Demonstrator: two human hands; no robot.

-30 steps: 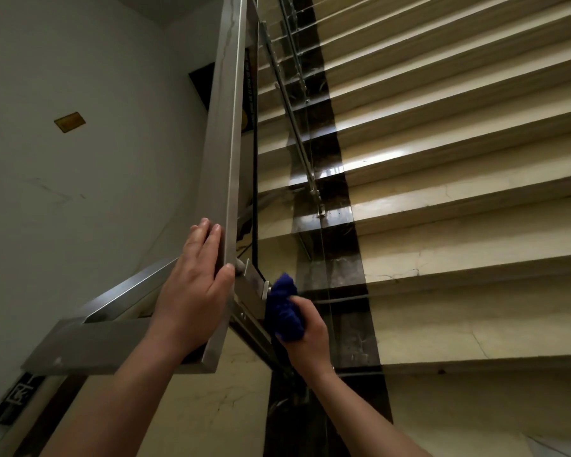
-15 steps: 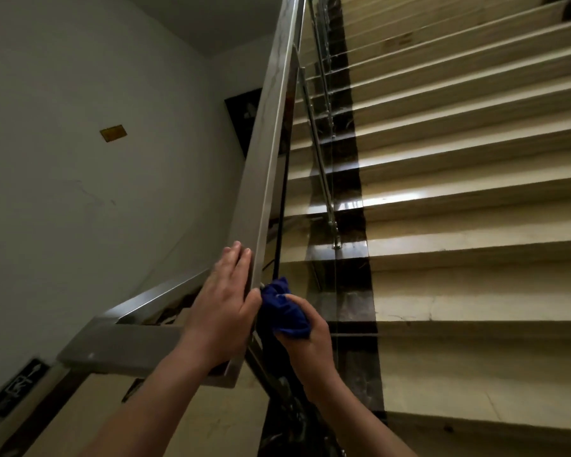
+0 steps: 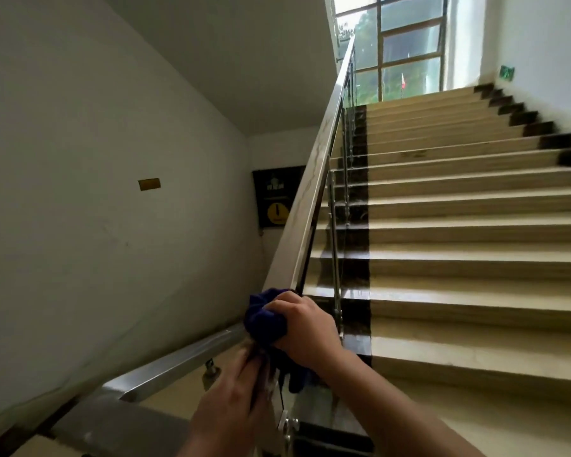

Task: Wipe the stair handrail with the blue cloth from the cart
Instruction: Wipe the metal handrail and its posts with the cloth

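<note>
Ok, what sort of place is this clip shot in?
Most likely an indoor stairwell in a public or office building: a flight of stone steps, a metal handrail, and a big window on the landing.

Our right grip [image 3: 305, 328] sits higher, knuckles up, fingers curled round a bunched blue cloth [image 3: 264, 319]. Its bare forearm runs down toward the lower right. Our left grip [image 3: 234, 400] lies lower and just beside it, back of the hand toward us, fingers reaching upward. They are blurred, so we cannot tell whether they clasp anything.
</note>
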